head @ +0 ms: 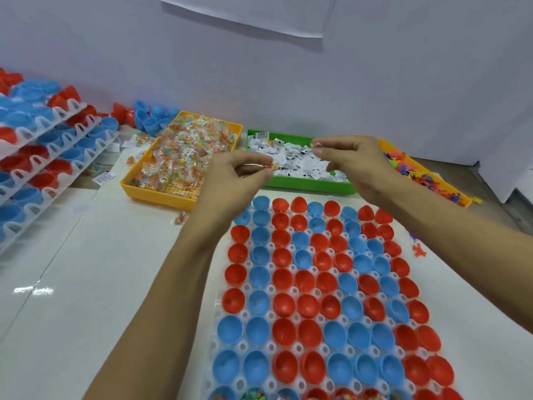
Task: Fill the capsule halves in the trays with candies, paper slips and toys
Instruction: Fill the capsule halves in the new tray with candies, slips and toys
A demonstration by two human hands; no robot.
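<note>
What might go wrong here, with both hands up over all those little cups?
The candy packet pinched in the left hand could drop onto the table instead of a capsule half. The right hand pinches something small too, easily fumbled. Either forearm might brush the white tray and tip halves over.

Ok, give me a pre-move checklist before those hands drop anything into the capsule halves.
1. Left hand has an item: ok, its fingertips pinch a small candy packet.
2. Right hand has an item: ok, it pinches something small and pale; whether it is a paper slip, cannot tell.
3. Open capsule halves in the white tray below the hands: ok, most cups look unfilled and face up.
4. Nearest row already filled: ok, colourful contents show at the bottom edge.
5. Supplies in reach: ok, yellow candy tray, green slip tray and toy tray are stocked.
6. Hands over a target cup: not ok, both hover above the green tray's near edge.
</note>
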